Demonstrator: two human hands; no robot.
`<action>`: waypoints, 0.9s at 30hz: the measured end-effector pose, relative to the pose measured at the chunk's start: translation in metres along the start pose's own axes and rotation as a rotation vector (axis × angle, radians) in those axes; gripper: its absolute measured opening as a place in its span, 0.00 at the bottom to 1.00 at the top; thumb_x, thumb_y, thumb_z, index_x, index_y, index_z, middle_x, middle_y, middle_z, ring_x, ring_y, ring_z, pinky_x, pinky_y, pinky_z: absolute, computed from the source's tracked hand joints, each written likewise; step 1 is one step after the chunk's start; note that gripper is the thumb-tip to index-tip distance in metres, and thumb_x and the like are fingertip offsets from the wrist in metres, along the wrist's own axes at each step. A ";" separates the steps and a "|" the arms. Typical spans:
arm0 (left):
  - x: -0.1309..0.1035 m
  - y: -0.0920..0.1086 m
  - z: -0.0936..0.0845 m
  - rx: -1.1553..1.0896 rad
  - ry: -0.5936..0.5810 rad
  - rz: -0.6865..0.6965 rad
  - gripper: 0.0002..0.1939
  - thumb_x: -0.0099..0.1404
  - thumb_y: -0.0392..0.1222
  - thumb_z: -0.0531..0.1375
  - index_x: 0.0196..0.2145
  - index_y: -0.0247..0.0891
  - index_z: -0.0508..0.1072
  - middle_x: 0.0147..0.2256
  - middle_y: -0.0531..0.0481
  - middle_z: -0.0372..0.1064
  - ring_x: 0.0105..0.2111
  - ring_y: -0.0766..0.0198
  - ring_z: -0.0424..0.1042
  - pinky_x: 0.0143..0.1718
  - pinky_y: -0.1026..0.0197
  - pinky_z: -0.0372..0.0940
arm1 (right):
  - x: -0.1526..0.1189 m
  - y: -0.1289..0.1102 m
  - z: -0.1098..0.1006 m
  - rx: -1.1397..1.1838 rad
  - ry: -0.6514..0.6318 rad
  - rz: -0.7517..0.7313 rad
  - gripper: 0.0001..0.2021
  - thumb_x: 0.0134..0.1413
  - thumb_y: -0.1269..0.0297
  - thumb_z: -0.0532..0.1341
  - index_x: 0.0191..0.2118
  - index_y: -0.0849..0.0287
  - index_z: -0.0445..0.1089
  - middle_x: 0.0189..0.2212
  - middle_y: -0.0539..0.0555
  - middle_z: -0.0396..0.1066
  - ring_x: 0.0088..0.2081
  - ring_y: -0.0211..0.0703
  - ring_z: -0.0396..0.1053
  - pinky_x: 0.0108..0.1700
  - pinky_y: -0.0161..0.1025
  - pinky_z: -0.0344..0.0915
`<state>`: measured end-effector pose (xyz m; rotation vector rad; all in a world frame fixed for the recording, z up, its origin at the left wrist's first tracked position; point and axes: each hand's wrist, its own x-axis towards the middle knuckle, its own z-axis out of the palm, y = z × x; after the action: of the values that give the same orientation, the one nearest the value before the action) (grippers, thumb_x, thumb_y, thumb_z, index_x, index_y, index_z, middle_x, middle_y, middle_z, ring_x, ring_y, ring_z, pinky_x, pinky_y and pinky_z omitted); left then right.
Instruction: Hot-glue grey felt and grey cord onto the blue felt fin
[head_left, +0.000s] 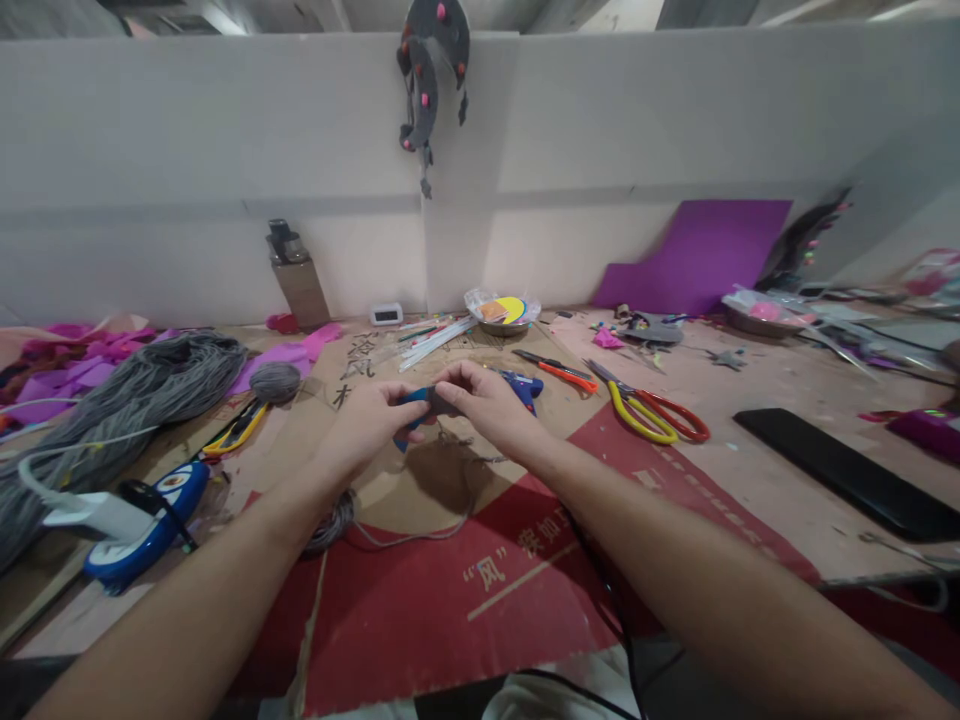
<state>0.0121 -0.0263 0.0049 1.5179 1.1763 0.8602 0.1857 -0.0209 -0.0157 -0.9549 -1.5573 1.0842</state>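
My left hand (380,420) pinches a small blue piece (411,410) between thumb and fingers, above the cardboard. Close against it, my right hand (480,405) has its thumb and fingers closed on a small dark grey piece (441,402) that meets the blue one. Grey yarn (431,537) runs in a loop over the cardboard below the hands, from a yarn bundle (331,525) beside my left forearm. Just behind my right hand lies a blue glue gun (523,388), partly hidden.
Red-and-yellow scissors (660,412), an orange-handled cutter (559,371) and a black phone-like slab (847,470) lie to the right. At left are a blue power strip (150,530), grey yarn (150,400) and a yellow cutter (238,428). A black cable crosses the front edge.
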 end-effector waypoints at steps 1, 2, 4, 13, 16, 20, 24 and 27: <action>0.000 0.001 0.000 -0.019 -0.006 -0.003 0.12 0.52 0.45 0.67 0.32 0.34 0.77 0.30 0.48 0.75 0.27 0.65 0.73 0.30 0.63 0.69 | 0.001 0.002 0.000 -0.028 0.021 -0.012 0.08 0.52 0.60 0.60 0.31 0.58 0.64 0.25 0.46 0.63 0.28 0.34 0.61 0.31 0.34 0.59; -0.001 0.001 0.000 -0.033 -0.013 -0.008 0.12 0.52 0.44 0.67 0.31 0.34 0.77 0.30 0.48 0.75 0.28 0.65 0.73 0.31 0.64 0.70 | 0.001 0.004 0.000 -0.037 0.039 -0.019 0.08 0.52 0.59 0.60 0.30 0.58 0.64 0.25 0.46 0.62 0.28 0.34 0.60 0.31 0.34 0.58; -0.003 0.004 0.001 -0.049 -0.032 -0.020 0.11 0.51 0.44 0.68 0.30 0.34 0.76 0.29 0.48 0.75 0.29 0.65 0.74 0.33 0.63 0.70 | 0.002 0.007 0.000 0.011 0.044 0.000 0.10 0.50 0.58 0.61 0.28 0.58 0.63 0.24 0.45 0.61 0.27 0.34 0.59 0.31 0.34 0.58; -0.002 0.005 0.000 0.018 -0.053 -0.034 0.09 0.53 0.43 0.64 0.30 0.34 0.77 0.28 0.49 0.75 0.28 0.63 0.74 0.34 0.61 0.70 | -0.004 0.001 0.007 0.029 0.017 -0.053 0.11 0.53 0.55 0.60 0.32 0.59 0.65 0.27 0.47 0.63 0.30 0.35 0.60 0.35 0.36 0.59; -0.002 0.002 0.001 0.122 -0.072 0.003 0.09 0.55 0.43 0.62 0.29 0.35 0.76 0.26 0.49 0.74 0.27 0.64 0.73 0.33 0.62 0.68 | -0.006 0.001 0.009 -0.030 0.035 -0.069 0.11 0.51 0.56 0.61 0.29 0.58 0.63 0.26 0.47 0.62 0.29 0.36 0.59 0.33 0.36 0.58; -0.004 0.004 0.000 0.212 -0.113 0.057 0.10 0.57 0.46 0.62 0.31 0.35 0.77 0.28 0.49 0.75 0.27 0.64 0.73 0.33 0.62 0.67 | -0.005 0.004 0.009 0.064 0.037 0.024 0.12 0.49 0.56 0.62 0.27 0.58 0.63 0.22 0.45 0.61 0.25 0.34 0.57 0.29 0.35 0.56; -0.007 0.015 -0.003 0.170 -0.196 0.030 0.10 0.56 0.44 0.64 0.32 0.35 0.78 0.31 0.48 0.77 0.32 0.62 0.74 0.38 0.61 0.68 | -0.002 0.003 0.007 0.331 -0.025 0.176 0.17 0.42 0.51 0.67 0.27 0.58 0.62 0.19 0.44 0.62 0.21 0.32 0.58 0.24 0.33 0.54; -0.010 0.022 -0.005 0.216 -0.226 0.031 0.11 0.54 0.45 0.66 0.33 0.36 0.78 0.32 0.49 0.77 0.33 0.62 0.74 0.37 0.62 0.67 | -0.002 0.002 0.006 0.441 -0.030 0.237 0.21 0.35 0.50 0.71 0.25 0.58 0.62 0.18 0.44 0.63 0.20 0.31 0.60 0.24 0.32 0.55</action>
<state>0.0106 -0.0349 0.0282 1.7621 1.1079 0.5765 0.1801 -0.0230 -0.0186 -0.8301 -1.1735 1.5375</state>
